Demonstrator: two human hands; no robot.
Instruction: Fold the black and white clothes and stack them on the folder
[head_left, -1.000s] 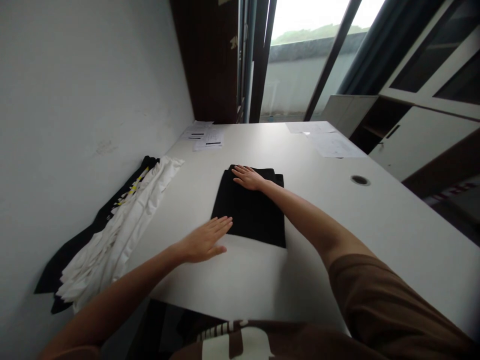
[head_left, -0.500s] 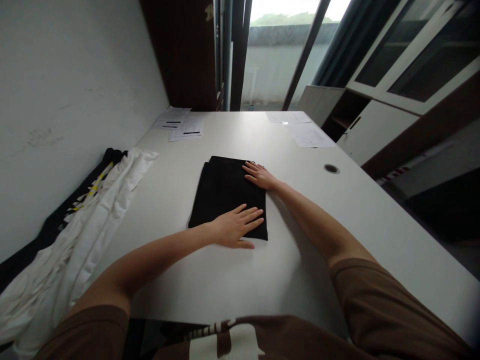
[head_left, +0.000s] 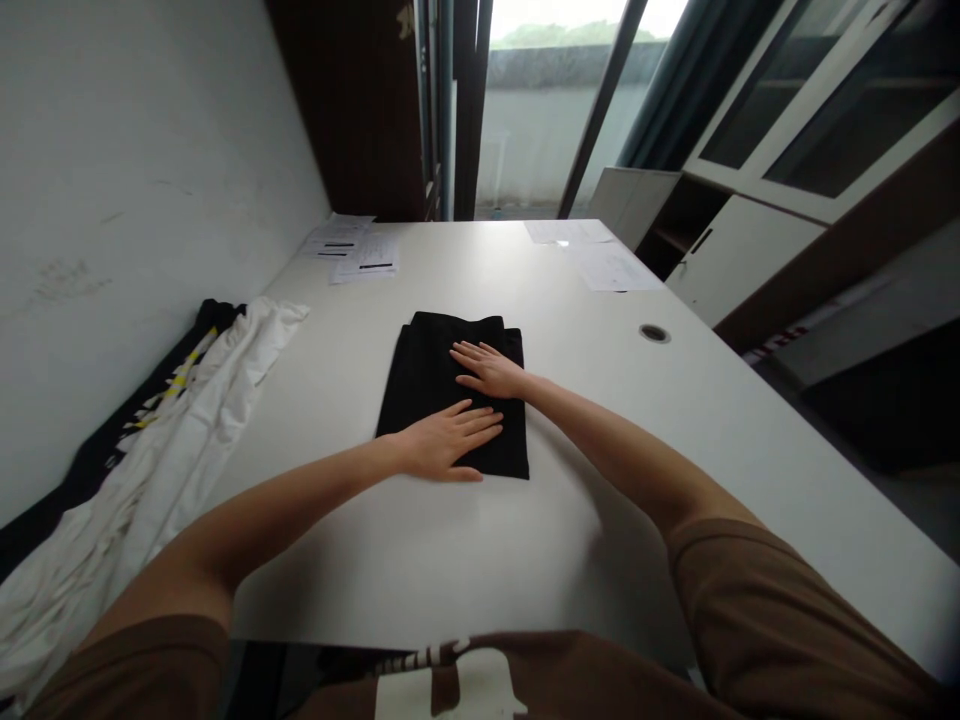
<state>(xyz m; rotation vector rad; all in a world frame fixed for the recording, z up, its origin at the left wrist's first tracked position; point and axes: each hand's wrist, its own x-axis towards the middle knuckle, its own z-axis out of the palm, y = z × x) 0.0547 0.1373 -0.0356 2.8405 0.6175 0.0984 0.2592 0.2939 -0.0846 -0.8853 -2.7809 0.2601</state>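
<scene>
A folded black cloth [head_left: 424, 375], perhaps a garment, lies flat on the white table [head_left: 420, 560]. My left hand [head_left: 442, 441] rests palm down on its near part, fingers extended to the right and thumb apart near the bottom edge. Farther up, my right hand [head_left: 490, 370] lies flat across the cloth's right half, its fingers pointing left. Both hands are open and grip nothing. The exact kind of garment cannot be made out.
White clothes [head_left: 169, 470] and dark clothes [head_left: 112, 430] are heaped along the wall at left. Paper sheets [head_left: 367, 257] lie at the far left corner, more papers [head_left: 611, 265] at the far right. A round cable hole [head_left: 655, 333] sits in the tabletop.
My right hand has slid left and slightly nearer, from the cloth's right edge onto its middle right. My left hand has shifted a little left. The cloth's far edge now looks slightly rumpled.
</scene>
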